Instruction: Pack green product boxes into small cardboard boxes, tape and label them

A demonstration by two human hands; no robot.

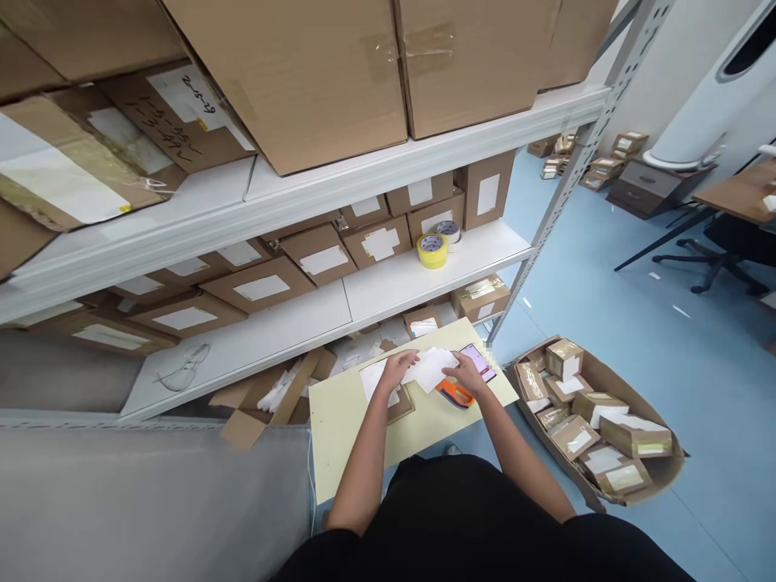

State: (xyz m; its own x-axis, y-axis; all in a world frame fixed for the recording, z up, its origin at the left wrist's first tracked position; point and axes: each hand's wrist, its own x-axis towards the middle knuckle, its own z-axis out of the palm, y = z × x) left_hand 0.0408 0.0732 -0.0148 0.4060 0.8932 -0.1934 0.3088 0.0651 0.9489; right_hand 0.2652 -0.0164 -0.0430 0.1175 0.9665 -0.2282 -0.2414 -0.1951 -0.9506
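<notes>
Over the small pale yellow table (343,436), several white paper sheets (432,369) are held between my two hands. My left hand (400,369) pinches their left side. At the right edge, my right hand (465,372) is closed on the paper. Another white sheet (371,378) lies on the table by my left hand, close to a flat brown cardboard piece (401,406) partly under my forearm. Just below my right hand is an orange-and-blue handled tool (456,394), seemingly scissors. A phone (478,360) with its screen lit rests beyond my right hand.
Shelves (400,279) ahead carry labelled cardboard boxes. Yellow tape rolls (432,251) and a white tape roll (449,232) sit on the middle shelf. On the floor at right, a large carton (664,485) contains several small taped boxes. A metal upright (554,190) stands at the shelf's end.
</notes>
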